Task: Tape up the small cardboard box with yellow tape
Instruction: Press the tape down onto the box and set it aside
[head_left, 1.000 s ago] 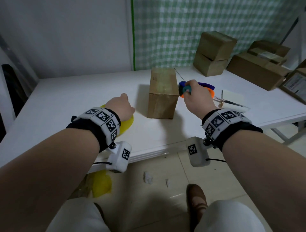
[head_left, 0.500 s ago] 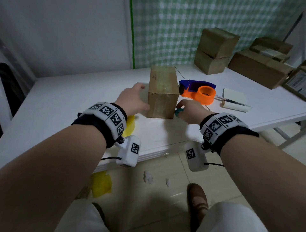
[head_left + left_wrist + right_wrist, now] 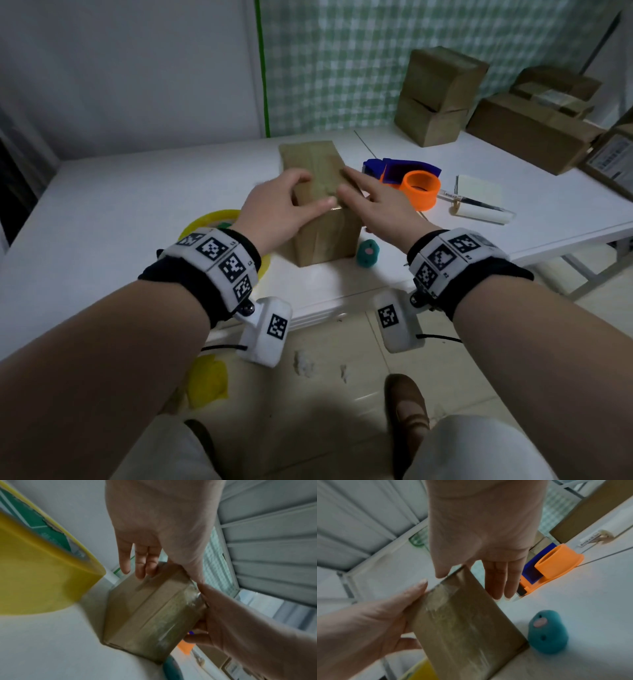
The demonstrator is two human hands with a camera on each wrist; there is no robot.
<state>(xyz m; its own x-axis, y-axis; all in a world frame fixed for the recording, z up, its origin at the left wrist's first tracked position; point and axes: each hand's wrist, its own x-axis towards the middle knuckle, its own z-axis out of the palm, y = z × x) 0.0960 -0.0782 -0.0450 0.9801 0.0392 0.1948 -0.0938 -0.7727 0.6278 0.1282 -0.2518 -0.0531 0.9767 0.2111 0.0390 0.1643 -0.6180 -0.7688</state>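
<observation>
Small brown cardboard box [image 3: 323, 219] stands on the white table [image 3: 120, 212], held between both hands. Left hand [image 3: 274, 209] grips its left side, thumb across the top; right hand [image 3: 373, 202] rests straight fingers on the top right edge. Yellow tape roll [image 3: 39, 563] lies near the left wrist; teal rounded object [image 3: 367, 253] sits beside the box
</observation>
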